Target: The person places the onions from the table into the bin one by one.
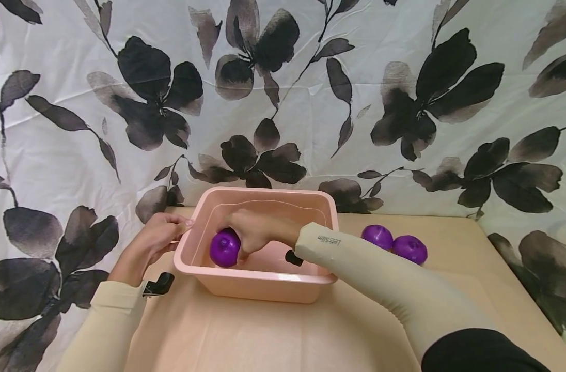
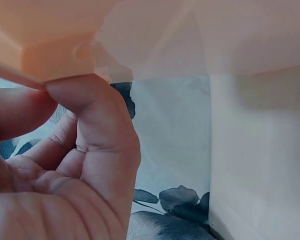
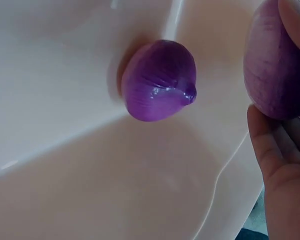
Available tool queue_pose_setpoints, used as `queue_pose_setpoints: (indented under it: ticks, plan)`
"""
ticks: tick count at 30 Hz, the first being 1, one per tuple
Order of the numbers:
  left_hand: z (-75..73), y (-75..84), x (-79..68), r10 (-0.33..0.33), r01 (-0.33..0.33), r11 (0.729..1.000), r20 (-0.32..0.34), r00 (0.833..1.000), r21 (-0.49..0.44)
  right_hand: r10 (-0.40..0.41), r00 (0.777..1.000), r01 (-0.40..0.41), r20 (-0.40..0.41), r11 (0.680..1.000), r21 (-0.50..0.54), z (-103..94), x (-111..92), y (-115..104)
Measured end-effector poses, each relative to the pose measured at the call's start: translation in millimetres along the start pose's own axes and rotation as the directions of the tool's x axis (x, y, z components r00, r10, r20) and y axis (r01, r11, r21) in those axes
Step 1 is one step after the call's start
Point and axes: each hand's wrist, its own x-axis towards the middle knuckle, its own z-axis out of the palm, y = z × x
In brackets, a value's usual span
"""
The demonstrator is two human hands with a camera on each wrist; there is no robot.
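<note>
A pink plastic tub point(image 1: 264, 289) stands on the table. My left hand point(image 1: 157, 240) pinches its left rim between thumb and index finger, as the left wrist view shows close up at the tub's edge point(image 2: 65, 62). Inside the tub, my right hand point(image 1: 252, 230) reaches down at the left end. It grips a glossy purple onion point(image 3: 272, 65), thumb on one side and fingers on the other. Another purple onion point(image 3: 160, 82), with a pointed tip, lies on the tub's bottom near a corner. Only one onion point(image 1: 224, 248) shows inside the tub in the head view.
Two more purple onions point(image 1: 377, 236) lie side by side on the tan tabletop point(image 1: 469, 253), right of the tub, close beyond my right forearm. A white cloth with dark flowers point(image 1: 250, 155) hangs behind the table and along its sides.
</note>
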Motion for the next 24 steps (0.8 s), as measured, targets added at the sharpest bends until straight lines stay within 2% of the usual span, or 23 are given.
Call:
queue_pose_setpoints:
  ticks: [13,20,24]
  plan:
    - [2.6,-0.2,1.1,0.013,-0.012,0.998,0.017,1.000,-0.063,-0.036,0.995,0.036,0.091,0.999,0.006,7.5,8,3]
    - [3.6,0.1,2.1,0.010,-0.010,0.999,0.011,1.000,-0.050,-0.021,0.993,0.022,0.117,1.000,-0.003,10.7,10,3]
    - [3.1,0.0,2.0,0.008,-0.008,0.999,0.004,1.000,-0.040,-0.038,0.991,0.037,0.125,0.999,0.015,14.2,13,5]
